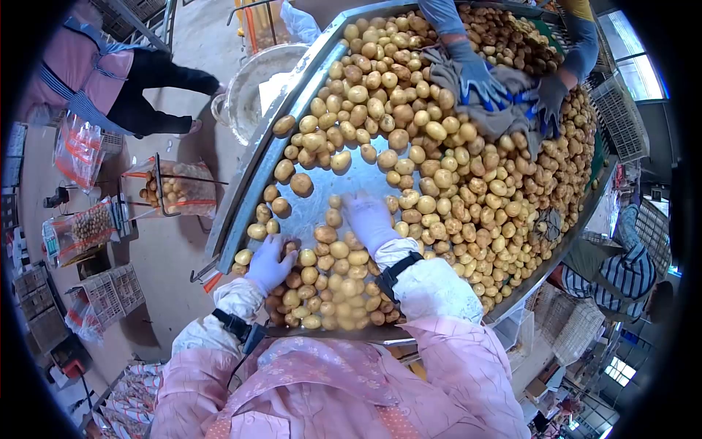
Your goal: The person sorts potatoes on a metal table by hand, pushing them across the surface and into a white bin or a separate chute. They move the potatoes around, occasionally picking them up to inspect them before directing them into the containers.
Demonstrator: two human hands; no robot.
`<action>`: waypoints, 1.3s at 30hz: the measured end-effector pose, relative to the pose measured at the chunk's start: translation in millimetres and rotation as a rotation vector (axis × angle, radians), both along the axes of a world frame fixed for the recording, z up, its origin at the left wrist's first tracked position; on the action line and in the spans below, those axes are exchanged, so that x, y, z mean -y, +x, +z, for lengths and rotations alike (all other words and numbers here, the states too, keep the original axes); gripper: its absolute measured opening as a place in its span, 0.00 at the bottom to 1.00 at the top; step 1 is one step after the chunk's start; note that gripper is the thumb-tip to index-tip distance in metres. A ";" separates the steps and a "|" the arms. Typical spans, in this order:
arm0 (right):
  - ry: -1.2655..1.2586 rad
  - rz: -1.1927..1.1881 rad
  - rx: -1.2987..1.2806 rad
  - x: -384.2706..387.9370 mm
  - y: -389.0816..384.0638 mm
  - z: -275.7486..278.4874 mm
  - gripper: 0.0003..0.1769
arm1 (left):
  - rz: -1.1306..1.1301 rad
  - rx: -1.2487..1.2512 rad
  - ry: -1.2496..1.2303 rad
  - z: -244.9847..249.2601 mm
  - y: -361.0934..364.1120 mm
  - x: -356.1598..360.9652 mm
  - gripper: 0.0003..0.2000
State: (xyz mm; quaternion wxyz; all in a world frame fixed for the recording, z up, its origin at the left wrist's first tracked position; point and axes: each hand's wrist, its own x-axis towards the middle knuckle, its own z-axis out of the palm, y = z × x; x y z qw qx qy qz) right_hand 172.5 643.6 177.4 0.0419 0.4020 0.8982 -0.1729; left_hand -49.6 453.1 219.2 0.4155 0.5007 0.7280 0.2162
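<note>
Many yellow-brown potatoes (468,212) cover a metal sorting table (336,183), with bare metal showing in its middle left. My left hand (269,265), in a pale purple glove, rests at the near left edge of the pile. Its thumb and fingers are apart beside a brownish potato (291,244), without a visible grip on it. Farther in, my right hand (368,221), gloved alike, lies palm down with fingers stretched out on the bare metal. Small potatoes lie against both sides of it. Potatoes are heaped between my forearms, close to my body.
Across the table, a co-worker's gloved hands (479,82) press on a grey cloth (504,121) over the potatoes. A white tub (245,110) and a bag of potatoes (179,189) stand on the floor at left. Another person (146,80) stands there; one more (618,271) is at right.
</note>
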 end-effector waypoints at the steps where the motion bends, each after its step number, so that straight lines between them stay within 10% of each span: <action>1: -0.060 -0.073 -0.018 2.5 1.6 2.2 0.16 | 0.051 0.050 0.029 -3.2 -1.9 9.4 0.20; 10: -0.159 0.119 0.142 12.7 -44.3 51.5 0.22 | 0.372 0.273 0.097 10.2 -12.3 52.6 0.22; 15: -0.034 -0.353 -0.837 68.6 -21.3 61.8 0.24 | 0.547 0.538 0.184 36.9 -1.0 62.1 0.22; 17: -1.052 -0.982 -1.129 118.7 -6.7 102.0 0.19 | 0.311 0.275 0.368 45.6 22.9 66.4 0.23; 19: -1.614 -0.989 -1.661 181.1 21.1 50.5 0.19 | -0.160 0.120 0.397 71.7 58.8 60.9 0.32; 22: -1.230 -1.126 -1.663 241.5 45.0 62.7 0.20 | -0.652 -0.115 0.554 79.2 112.4 71.1 0.39; 25: -1.266 -1.320 -1.467 280.2 112.9 84.2 0.22 | -0.660 0.644 0.027 89.5 124.0 70.5 0.35; 27: -1.422 -1.326 -1.707 307.2 159.5 114.5 0.24 | -0.837 0.461 0.096 69.8 128.7 73.8 0.30; 31: -0.968 -1.481 -1.571 396.8 270.0 126.8 0.26 | -1.044 0.095 0.422 30.3 113.1 79.9 0.25; 33: -0.511 -1.693 -0.874 453.4 333.3 92.3 0.32 | -1.131 -0.116 0.545 -5.5 81.4 89.4 0.26; 35: -0.165 -1.386 0.329 465.2 329.7 119.1 0.41 | -1.220 -0.223 0.624 -12.1 40.1 93.1 0.27; 39: 0.207 -1.113 0.012 384.3 286.6 115.1 0.38 | -1.059 -0.266 0.507 -10.1 -13.7 106.6 0.21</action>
